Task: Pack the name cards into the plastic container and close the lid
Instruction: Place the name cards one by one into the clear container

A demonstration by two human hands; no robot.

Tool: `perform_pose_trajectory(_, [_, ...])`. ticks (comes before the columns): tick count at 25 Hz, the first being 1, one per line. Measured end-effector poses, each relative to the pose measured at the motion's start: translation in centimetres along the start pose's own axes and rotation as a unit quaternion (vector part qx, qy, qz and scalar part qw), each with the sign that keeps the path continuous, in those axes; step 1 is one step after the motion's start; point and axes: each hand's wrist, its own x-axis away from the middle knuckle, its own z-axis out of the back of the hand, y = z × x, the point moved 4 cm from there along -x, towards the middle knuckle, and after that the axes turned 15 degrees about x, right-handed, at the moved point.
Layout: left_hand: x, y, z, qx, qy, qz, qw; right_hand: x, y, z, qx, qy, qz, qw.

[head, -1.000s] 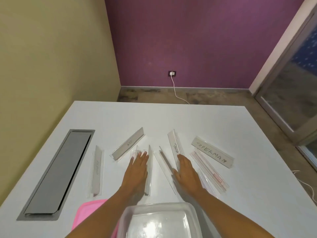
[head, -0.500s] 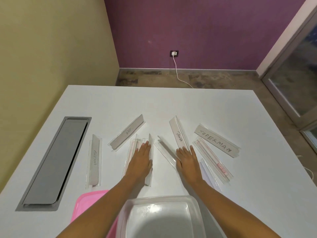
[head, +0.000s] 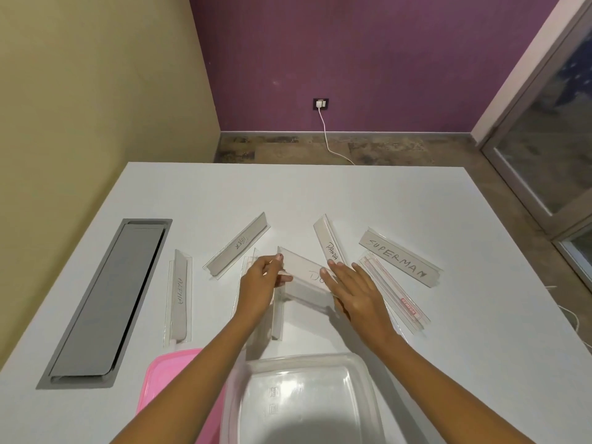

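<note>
Both hands hold one clear name card (head: pixel 304 272) tilted just above the white table (head: pixel 320 193). My left hand (head: pixel 261 283) pinches its left end and my right hand (head: pixel 355 290) grips its right end. Several other name cards lie flat around it: "ALPHA" (head: pixel 178 296), "TIGER" (head: pixel 238 246), "PANDA" (head: pixel 330 243), "SUPERMAN" (head: pixel 400 257) and a red-printed one (head: pixel 397 296). Another card (head: pixel 278 318) lies partly under my left forearm. The open clear plastic container (head: pixel 304 402) stands at the near edge. Its pink lid (head: pixel 166 376) lies to its left, partly hidden by my left arm.
A grey recessed cable hatch (head: pixel 109 302) is set into the table's left side. Beyond the table's far edge are a purple wall, a socket with a white cable (head: pixel 323 129) and a glass door at right.
Both hands were pressed flat on cards lying on the table. Now they have closed on one card between them and raised it off the surface, tilted.
</note>
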Motion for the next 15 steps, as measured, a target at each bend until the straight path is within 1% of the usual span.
perform_pose_trajectory(2, [0.7, 0.2, 0.6, 0.019, 0.01, 0.008, 1.0, 0.1, -0.6, 1.4, 0.009, 0.009, 0.013, 1.0])
perform_pose_trajectory(4, [1.7, 0.0, 1.5, 0.05, 0.019, 0.018, 0.998, 0.4, -1.1, 2.7, -0.006, -0.013, 0.006, 1.0])
perform_pose_trajectory(6, [2.9, -0.1, 2.6, 0.075, 0.024, 0.018, 0.997, 0.6, -1.1, 3.4, -0.052, -0.09, -0.049, 0.993])
perform_pose_trajectory(9, [4.8, -0.4, 3.8, 0.095, 0.03, 0.012, 0.995, 1.2, -0.6, 4.1, -0.141, -0.21, -0.152, 0.956])
perform_pose_trajectory(11, [6.1, -0.4, 4.3, 0.103, 0.031, 0.006, 0.994, 1.6, -0.5, 4.6, -0.155, -0.257, -0.163, 0.94])
perform_pose_trajectory(15, [8.8, -0.2, 4.9, 0.094, 0.031, -0.021, 0.995, 2.1, -1.7, 5.8, -0.21, -0.324, -0.134, 0.913])
